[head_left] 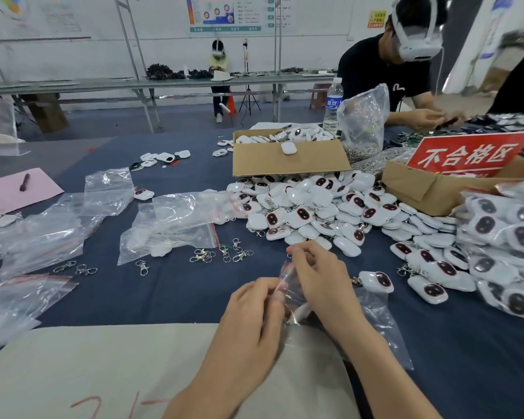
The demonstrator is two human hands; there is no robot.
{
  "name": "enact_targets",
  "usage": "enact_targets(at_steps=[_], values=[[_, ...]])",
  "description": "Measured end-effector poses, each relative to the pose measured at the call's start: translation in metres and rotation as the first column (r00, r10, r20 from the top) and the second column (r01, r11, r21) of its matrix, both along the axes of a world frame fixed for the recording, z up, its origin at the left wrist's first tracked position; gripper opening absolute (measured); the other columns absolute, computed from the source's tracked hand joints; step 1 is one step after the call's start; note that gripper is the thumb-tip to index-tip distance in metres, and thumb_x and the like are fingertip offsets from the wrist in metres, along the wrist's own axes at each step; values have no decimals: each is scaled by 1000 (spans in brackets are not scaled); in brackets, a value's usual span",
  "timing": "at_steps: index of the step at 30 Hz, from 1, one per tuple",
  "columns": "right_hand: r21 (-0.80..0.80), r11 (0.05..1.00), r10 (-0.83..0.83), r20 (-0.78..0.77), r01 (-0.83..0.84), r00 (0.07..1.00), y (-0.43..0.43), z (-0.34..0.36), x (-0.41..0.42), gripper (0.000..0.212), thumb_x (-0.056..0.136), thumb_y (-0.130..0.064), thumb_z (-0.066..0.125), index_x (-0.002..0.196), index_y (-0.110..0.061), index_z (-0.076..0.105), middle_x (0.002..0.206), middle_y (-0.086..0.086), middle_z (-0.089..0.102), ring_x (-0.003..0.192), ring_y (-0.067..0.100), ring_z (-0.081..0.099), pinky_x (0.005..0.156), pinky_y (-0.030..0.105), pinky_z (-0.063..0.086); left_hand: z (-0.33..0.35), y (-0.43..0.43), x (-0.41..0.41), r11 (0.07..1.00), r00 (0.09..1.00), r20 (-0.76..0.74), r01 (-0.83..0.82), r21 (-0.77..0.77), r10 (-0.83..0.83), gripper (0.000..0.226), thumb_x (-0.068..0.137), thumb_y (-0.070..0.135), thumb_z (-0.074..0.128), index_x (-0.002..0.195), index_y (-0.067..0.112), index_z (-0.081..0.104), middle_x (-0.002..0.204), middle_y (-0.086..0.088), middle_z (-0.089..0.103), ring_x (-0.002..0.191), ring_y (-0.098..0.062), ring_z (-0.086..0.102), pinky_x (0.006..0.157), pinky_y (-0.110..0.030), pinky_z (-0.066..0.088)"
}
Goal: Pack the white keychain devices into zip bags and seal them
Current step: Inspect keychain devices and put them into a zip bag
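Clear bag (288,290) is standing near-far between the hands; left hand (251,313) and right hand (321,276) are both pinching its zip edge.

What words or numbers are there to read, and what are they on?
"不合格区": white letters on the red sign in the cardboard box.
Label on the water bottle: blurred.
The posters on the wall: too small.
Red scribble on the beige sheet: unclear.
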State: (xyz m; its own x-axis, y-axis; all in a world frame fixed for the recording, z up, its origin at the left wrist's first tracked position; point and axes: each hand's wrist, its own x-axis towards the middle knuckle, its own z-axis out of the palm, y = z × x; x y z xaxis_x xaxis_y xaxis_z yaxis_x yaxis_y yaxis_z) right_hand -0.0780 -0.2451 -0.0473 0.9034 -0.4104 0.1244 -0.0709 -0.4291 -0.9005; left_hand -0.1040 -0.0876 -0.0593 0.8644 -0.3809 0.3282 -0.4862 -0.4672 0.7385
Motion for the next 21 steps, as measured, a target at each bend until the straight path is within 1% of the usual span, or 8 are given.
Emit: enact_targets(at_steps=[4, 7, 11, 14, 16, 18, 20, 21], values=[[4, 1000, 1, -7, -1, 1000, -1, 0, -1, 18, 99, -30, 49, 95, -36, 66, 72, -18, 67, 66, 1, 61, 62, 23, 44, 3, -5, 0, 979, 975, -214, 15, -204, -59, 17, 105, 40, 48, 99, 36, 64, 79, 7, 69, 73, -10, 60, 68, -20, 45], [10, 1000, 13, 5, -13, 1000, -3, 1, -2, 21, 99, -26, 49, 97, -35, 67, 75, -28, 65, 73, -6, 60, 59, 11, 41, 10, -5, 0, 936, 913, -364, 48, -349, -183, 18, 105, 35, 52, 98, 37, 68, 78, 1, 76, 73, -15, 70, 70, -23, 52], [31, 999, 10, 34, -11, 999, -4, 0, -3, 20, 99, -25, 50, 96, -34, 68, 70, -22, 66, 63, -2, 59, 62, 18, 42, 9, -2, 0, 947, 927, -327, 77, -313, -183, 24, 98, 48, 47, 103, 38, 68, 83, 3, 77, 81, -22, 70, 78, -36, 52], [-90, 996, -16, 100, 25, 995, -9, 6, -8, 20, 100, -24, 50, 100, -33, 68, 67, -19, 62, 66, 2, 57, 66, 25, 43, 7, 1, 1, 957, 973, -213, 22, -289, -86, 35, 104, 48, 43, 96, 29, 71, 82, 12, 71, 78, -11, 65, 74, -23, 50], [-347, 931, -69, 135, 113, 988, -18, 10, -13, 22, 101, -23, 50, 111, -27, 69, 92, -18, 65, 88, 6, 56, 80, 31, 46, 5, 5, 4, 967, 984, -176, -16, -253, -30, 45, 104, 50, 41, 79, 23, 67, 70, 12, 66, 70, -9, 60, 73, -13, 43], [-578, 784, -229, 71, 227, 971, -29, 11, -18, 28, 101, -23, 49, 124, -23, 65, 124, 0, 60, 113, 22, 51, 95, 39, 41, 5, 8, 8, 983, 986, -166, -4, -183, -27, 52, 104, 49, 41, 63, 19, 55, 53, 6, 55, 59, -17, 51, 88, -11, 39], [-628, 737, -403, -110, 251, 909, -34, 12, -22, 37, 102, -30, 47, 137, -21, 53, 144, 10, 42, 127, 31, 41, 102, 46, 36, 4, 10, 12, 988, 988, -154, 3, -156, -27, 55, 106, 43, 42, 55, 22, 51, 48, 4, 52, 55, -19, 51, 105, -14, 35], [-611, 754, -442, -201, 241, 874, -34, 12, -24, 41, 102, -33, 46, 141, -21, 46, 148, 13, 33, 129, 34, 39, 102, 48, 36, 3, 11, 14, 983, 988, -151, -18, -182, -10, 55, 104, 43, 42, 53, 23, 52, 50, 5, 58, 57, -15, 56, 105, -17, 37]])
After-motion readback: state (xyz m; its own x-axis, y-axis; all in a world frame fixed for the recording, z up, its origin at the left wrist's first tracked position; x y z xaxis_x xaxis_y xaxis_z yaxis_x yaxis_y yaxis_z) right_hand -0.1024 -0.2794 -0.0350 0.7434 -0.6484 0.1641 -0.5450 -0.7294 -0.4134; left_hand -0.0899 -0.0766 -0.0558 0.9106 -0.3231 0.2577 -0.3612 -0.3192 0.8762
